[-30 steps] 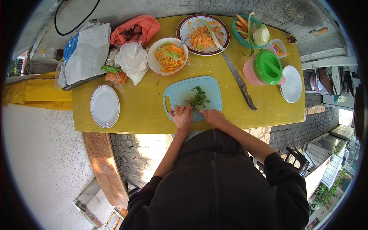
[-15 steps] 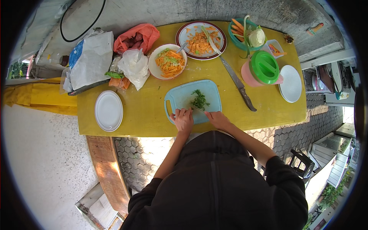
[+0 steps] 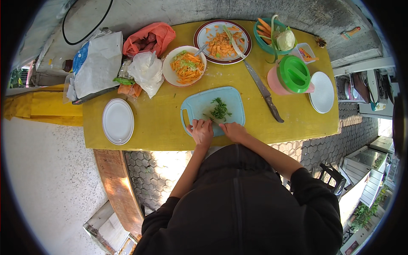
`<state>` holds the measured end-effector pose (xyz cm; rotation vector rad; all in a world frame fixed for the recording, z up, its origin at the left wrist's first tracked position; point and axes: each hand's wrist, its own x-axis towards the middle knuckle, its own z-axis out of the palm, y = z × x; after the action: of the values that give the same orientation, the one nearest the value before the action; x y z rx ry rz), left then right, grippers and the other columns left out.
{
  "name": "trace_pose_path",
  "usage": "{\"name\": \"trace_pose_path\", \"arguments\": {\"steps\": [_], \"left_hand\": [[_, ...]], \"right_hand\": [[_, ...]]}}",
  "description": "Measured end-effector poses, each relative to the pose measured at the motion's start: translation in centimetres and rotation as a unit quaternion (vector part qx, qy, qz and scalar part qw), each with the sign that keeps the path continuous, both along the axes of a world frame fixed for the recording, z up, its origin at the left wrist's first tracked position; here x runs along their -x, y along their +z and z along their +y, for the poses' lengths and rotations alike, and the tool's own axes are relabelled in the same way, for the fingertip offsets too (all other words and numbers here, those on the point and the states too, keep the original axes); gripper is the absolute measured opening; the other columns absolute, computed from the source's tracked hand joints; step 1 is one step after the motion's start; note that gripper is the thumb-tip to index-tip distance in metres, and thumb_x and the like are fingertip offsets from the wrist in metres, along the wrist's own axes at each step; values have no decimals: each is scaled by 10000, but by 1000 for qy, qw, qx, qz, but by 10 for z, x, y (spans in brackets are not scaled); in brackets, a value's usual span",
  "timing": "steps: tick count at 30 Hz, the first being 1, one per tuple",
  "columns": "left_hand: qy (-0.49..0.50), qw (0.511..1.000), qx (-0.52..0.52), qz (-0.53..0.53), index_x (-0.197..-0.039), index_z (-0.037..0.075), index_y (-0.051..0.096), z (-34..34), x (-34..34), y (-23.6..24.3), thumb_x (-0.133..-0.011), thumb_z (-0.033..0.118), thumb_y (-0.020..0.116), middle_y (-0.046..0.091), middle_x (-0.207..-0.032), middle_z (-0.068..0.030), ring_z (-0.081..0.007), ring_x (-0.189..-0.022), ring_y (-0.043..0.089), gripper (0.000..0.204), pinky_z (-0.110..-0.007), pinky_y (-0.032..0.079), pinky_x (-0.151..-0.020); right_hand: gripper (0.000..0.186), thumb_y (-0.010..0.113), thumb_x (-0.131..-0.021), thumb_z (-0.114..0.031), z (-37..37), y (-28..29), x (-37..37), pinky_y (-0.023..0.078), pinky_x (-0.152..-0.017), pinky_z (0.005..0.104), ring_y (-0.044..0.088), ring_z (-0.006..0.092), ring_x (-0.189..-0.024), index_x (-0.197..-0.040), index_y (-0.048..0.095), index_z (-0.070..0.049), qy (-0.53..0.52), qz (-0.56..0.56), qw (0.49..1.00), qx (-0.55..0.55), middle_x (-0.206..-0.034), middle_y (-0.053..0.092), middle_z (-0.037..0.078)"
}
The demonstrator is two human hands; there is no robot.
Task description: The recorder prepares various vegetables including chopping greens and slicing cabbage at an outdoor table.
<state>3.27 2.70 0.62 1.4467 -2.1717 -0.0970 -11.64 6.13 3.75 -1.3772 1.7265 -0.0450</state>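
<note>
Chopped green herbs (image 3: 220, 109) lie in a small heap on the light-blue cutting board (image 3: 193, 102), which sits at the table's near edge. My left hand (image 3: 201, 132) rests on the board's near left part, fingers bent and pressed together over green stems, mostly hidden under the fingertips. Closed around a knife's handle, my right hand (image 3: 235, 132) is at the near right of the board. The knife's thin blade (image 3: 215, 120) points left toward my left fingertips, just below the heap.
On the yellow table (image 3: 157, 123) a large knife (image 3: 266, 96) lies right of the board. Beyond stand a bowl of shredded vegetables (image 3: 168, 76), a plate of carrot peelings (image 3: 199, 35), and a pink pitcher with green lid (image 3: 293, 74). White plates (image 3: 118, 122) sit at left.
My right hand has moved slightly left with the knife, closer to my left hand. The blade now reaches the left fingertips. The whole view has shifted a little.
</note>
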Motion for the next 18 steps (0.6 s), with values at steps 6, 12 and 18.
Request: {"name": "trace_pose_path", "arguments": {"steps": [6,12,18], "left_hand": [[5,1000,-18,13,-697,174,636,-2,-1,3,-660,182,696,511,-657,46,-166,-736,461,71,-388,266,-710],[15,999,-27,7,-674,186,622,-1,-2,2,-666,228,693,496,-670,45,-179,-745,452,83,-404,269,-709],[26,999,-33,13,-654,181,621,-1,-4,0,-653,221,703,496,-667,49,-175,-745,454,91,-403,270,-711]], "right_hand": [[575,268,-907,-485,20,-7,20,451,-704,495,565,430,-773,-838,610,-28,10,21,1000,10,-792,597,237],[575,283,-913,-461,9,-15,19,415,-704,493,532,457,-764,-800,573,23,-61,-98,993,-11,-761,569,266],[568,289,-915,-444,5,-2,16,411,-691,494,525,461,-754,-767,564,31,-59,-75,995,37,-746,556,284]]}}
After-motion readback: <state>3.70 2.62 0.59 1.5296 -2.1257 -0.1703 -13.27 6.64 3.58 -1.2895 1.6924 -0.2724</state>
